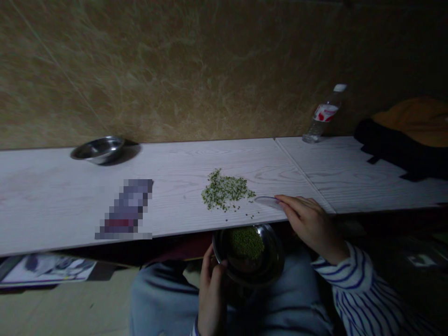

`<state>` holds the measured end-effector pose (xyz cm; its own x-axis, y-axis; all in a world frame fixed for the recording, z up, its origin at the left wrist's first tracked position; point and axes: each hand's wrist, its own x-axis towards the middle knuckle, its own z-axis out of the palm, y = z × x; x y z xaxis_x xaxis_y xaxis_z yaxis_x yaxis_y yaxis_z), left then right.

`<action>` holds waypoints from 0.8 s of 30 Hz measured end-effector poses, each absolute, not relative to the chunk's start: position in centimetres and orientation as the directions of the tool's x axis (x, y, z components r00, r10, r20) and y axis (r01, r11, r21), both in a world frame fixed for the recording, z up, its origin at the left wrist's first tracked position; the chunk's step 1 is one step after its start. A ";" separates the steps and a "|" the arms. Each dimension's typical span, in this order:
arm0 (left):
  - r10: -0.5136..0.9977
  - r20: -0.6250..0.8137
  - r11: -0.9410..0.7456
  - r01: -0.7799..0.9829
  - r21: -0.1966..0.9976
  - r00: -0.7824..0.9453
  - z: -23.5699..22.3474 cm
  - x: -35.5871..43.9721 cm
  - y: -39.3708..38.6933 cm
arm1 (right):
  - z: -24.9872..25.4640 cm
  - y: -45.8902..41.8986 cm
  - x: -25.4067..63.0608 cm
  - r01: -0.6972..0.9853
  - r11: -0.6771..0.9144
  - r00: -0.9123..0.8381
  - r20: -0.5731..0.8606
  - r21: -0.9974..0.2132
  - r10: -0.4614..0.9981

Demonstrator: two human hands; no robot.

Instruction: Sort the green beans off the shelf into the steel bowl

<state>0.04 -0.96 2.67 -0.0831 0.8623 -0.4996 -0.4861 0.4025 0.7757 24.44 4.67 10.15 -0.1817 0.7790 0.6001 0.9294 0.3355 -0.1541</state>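
My left hand (211, 285) grips the rim of a steel bowl (273, 266) held below the table's front edge over my lap; green mung beans (247, 242) lie inside it. On the white wooden table (63, 200) sits a pile of green and pale grains (224, 191), with a few loose beans near the edge. My right hand (310, 219) rests at the table edge, right of the pile, fingers closed on a small clear flat piece (266, 201) that points toward the grains.
A second steel bowl (99, 149) stands at the back left by the wall. A pixelated flat object (126, 209) lies left of the pile. A plastic water bottle (325, 114) and dark and orange clothing (409, 135) are at the right. Papers (49, 269) lie on the floor.
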 end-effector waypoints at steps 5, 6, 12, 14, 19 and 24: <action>0.860 -0.503 0.405 -0.488 0.773 -0.083 2.6 0.0 -1.0 | 10.5 4.5 23.7 0.916 0.361 -0.192 0.600 -0.173 0.777; 0.860 -0.503 0.405 -0.487 0.774 -0.084 2.6 -0.1 -1.0 | 10.5 4.5 23.6 0.914 0.365 -0.197 0.592 -0.178 0.781; 0.853 -0.517 0.424 -0.485 0.765 -0.069 2.5 -0.2 -0.9 | 10.3 4.6 23.7 0.924 0.344 -0.193 0.577 -0.165 0.794; 0.859 -0.507 0.417 -0.473 0.776 -0.073 2.6 -0.2 -0.9 | 10.3 4.6 24.1 0.934 0.324 -0.180 0.580 -0.153 0.794; 0.859 -0.503 0.408 -0.466 0.785 -0.096 2.4 -0.2 -1.0 | 10.5 4.7 24.4 0.939 0.299 -0.152 0.575 -0.170 0.804; 0.866 -0.492 0.399 -0.464 0.791 -0.094 2.2 -0.3 -0.9 | 10.6 4.8 23.7 0.929 0.312 -0.154 0.558 -0.200 0.815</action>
